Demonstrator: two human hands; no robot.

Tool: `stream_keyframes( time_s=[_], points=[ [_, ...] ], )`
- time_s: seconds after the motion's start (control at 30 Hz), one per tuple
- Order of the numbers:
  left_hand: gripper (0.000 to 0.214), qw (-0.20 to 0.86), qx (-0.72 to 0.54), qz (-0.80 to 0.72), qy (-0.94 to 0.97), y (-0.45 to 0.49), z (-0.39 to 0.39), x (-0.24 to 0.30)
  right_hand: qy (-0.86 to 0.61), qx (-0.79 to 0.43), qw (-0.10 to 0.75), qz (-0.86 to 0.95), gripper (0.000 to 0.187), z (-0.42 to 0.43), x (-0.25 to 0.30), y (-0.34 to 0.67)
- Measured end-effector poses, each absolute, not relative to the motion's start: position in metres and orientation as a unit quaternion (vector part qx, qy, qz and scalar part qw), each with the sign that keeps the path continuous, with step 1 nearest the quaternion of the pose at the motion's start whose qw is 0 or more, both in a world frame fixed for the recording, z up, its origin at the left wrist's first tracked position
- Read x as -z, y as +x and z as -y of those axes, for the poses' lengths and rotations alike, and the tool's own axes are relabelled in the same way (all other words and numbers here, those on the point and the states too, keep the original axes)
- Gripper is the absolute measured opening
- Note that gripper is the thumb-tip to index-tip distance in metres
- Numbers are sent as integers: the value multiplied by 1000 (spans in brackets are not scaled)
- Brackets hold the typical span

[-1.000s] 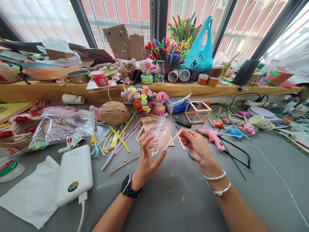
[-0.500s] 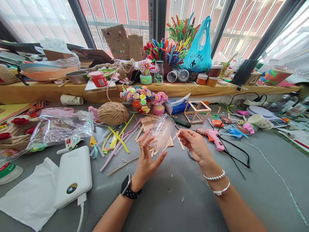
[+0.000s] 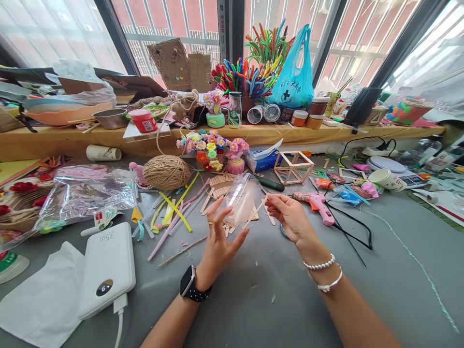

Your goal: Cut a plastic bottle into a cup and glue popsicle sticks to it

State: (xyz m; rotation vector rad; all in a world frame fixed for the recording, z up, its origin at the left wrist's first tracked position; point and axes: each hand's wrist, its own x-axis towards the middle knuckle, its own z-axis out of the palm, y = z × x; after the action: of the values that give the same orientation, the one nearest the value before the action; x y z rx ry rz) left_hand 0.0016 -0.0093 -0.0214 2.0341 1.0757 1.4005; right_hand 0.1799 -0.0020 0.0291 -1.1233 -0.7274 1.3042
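Note:
My left hand (image 3: 220,239), a ring on one finger and a black watch at the wrist, has its fingers bent around the left edge of a clear plastic sheet (image 3: 241,200). Its thumb points to the right, close to the lower end of a thin wooden stick (image 3: 255,212). That stick is pinched in the fingertips of my right hand (image 3: 288,215), slanting down across the right part of the plastic. Flat craft sticks (image 3: 221,183) lie on the table behind the plastic and are partly hidden by it. Right of my right hand lies a pink glue gun (image 3: 317,205).
A small wooden stick frame (image 3: 293,166) stands behind my right hand. Left are a twine ball (image 3: 166,172), yellow strips (image 3: 176,211) and a white power bank (image 3: 108,270) with a cable. The glue gun's black cord (image 3: 357,241) loops on the grey table. A crowded shelf (image 3: 203,134) runs behind.
The view has shifted slightly, so everything sits a little farther left. Both hands keep nearly the same pose around the plastic and the stick.

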Motion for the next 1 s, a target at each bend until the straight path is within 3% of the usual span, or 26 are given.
stream_keyframes(
  time_s=[0.6,1.0],
  points=[
    [52,103,-483,-380,782,4,11,15,-483,-570,595,298,23,3,-30,179],
    [50,102,-488,-377,781,5,11,16,-484,-571,593,297,22,2,-28,178]
  ],
)
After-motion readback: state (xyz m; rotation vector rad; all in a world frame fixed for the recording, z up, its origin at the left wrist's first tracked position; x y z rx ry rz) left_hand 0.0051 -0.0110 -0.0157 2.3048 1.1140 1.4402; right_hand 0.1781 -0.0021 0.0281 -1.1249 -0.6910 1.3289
